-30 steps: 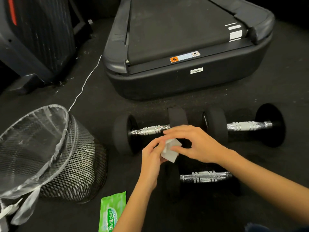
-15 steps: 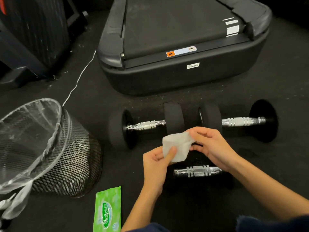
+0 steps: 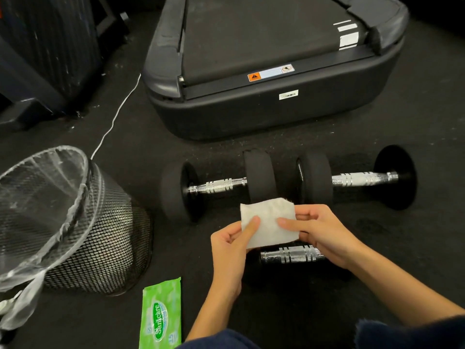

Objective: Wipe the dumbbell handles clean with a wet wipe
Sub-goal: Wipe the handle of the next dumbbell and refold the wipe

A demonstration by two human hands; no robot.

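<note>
Both hands hold a white wet wipe [image 3: 268,222] spread flat above the floor. My left hand [image 3: 231,248] pinches its lower left side with the thumb on top. My right hand [image 3: 319,235] grips its right edge. Three black dumbbells with chrome handles lie on the dark floor. The left dumbbell [image 3: 219,186] and the right dumbbell [image 3: 362,178] lie end to end behind the wipe. The near dumbbell [image 3: 289,255] lies under my hands, its plates mostly hidden in the dark.
A black mesh waste bin [image 3: 75,222] with a clear liner stands at the left. A green wet wipe pack [image 3: 161,313] lies on the floor near my left forearm. A treadmill [image 3: 271,71] fills the back, with a white cable [image 3: 115,119] on the floor beside it.
The wipe was a small folded wad between my hands. It has been unfolded into a flat square, and my hands have moved apart to hold its two sides.
</note>
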